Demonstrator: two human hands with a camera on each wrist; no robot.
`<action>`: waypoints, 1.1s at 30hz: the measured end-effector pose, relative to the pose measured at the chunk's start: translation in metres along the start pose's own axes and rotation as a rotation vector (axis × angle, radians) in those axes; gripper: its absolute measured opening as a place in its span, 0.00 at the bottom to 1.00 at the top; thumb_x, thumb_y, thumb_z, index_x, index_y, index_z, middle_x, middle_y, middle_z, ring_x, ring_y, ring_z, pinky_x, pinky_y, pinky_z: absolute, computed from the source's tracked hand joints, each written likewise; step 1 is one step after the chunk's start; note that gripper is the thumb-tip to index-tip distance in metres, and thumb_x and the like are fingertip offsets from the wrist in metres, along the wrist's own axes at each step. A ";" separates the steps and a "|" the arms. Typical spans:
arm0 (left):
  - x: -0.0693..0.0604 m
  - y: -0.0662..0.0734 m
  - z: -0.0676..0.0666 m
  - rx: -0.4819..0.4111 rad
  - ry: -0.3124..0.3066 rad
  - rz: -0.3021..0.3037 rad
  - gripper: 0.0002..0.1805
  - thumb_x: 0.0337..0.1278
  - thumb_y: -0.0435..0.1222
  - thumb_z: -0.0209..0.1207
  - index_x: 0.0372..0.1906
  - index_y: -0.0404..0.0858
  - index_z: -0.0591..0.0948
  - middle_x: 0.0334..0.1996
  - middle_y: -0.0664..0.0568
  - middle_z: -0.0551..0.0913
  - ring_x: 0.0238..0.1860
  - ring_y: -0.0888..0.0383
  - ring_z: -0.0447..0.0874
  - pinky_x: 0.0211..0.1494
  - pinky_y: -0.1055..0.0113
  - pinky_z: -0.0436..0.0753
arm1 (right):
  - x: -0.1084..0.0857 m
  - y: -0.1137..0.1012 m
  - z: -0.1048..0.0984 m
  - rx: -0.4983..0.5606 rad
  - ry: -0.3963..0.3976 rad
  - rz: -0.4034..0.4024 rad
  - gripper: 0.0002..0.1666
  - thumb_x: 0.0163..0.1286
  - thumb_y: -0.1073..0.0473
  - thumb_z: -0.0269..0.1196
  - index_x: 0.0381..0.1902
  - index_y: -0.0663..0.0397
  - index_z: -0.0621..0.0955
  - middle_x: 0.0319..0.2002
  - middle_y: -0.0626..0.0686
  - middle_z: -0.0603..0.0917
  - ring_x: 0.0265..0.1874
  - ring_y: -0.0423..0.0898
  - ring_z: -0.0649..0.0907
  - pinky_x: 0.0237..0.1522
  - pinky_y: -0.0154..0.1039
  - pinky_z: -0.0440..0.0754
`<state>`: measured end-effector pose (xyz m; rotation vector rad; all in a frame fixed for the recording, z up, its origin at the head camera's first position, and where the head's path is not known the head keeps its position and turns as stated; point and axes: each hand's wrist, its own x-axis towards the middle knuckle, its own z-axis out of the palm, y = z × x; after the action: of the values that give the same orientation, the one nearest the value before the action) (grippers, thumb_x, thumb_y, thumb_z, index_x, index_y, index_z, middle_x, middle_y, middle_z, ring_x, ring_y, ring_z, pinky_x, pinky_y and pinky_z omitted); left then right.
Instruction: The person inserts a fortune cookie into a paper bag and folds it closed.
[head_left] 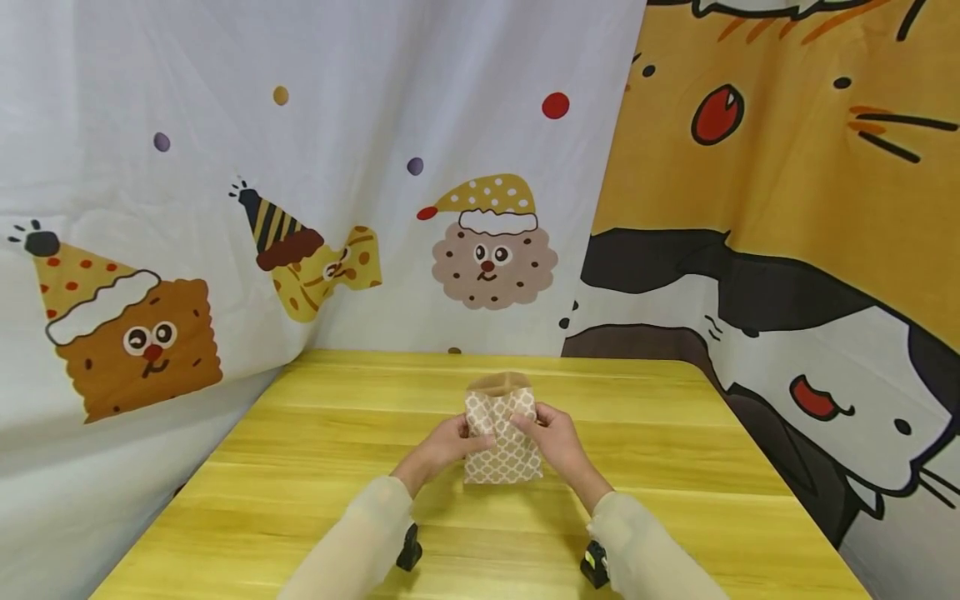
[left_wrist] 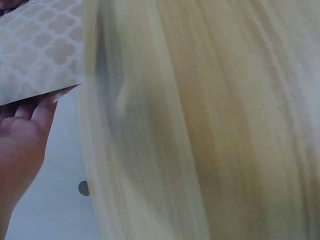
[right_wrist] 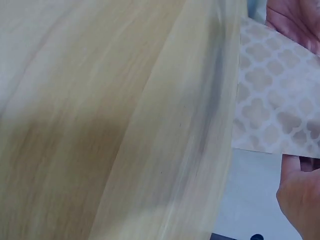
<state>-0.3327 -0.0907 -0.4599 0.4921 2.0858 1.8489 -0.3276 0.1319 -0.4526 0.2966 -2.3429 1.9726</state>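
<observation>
Sitting btwn both hands (head_left: 446,442) (head_left: 553,432) — ptrnd bag (head_left: 502,417)

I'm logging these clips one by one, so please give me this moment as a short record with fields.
Object: patterned paper bag, tan with white lattice
Bag's top: plain brown paper showing, toward the table's far edge
Left grip: holds the bag's left side, thumb across the front
Right grip: holds the bag's right side, thumb across the front
Surface: yellow wood-grain table
Sleeves: cream, both arms
Backdrop: cartoon-printed cloth
</observation>
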 end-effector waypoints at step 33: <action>0.006 0.009 -0.007 -0.047 0.190 0.118 0.18 0.69 0.43 0.60 0.39 0.30 0.87 0.32 0.50 0.88 0.36 0.57 0.86 0.49 0.57 0.83 | 0.003 0.003 -0.014 -0.009 -0.051 -0.053 0.17 0.73 0.53 0.62 0.39 0.62 0.88 0.39 0.55 0.88 0.38 0.48 0.87 0.42 0.44 0.86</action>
<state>-0.3408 -0.0937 -0.4502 0.4530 2.1691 2.0809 -0.3325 0.1455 -0.4525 0.4087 -2.3472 1.9531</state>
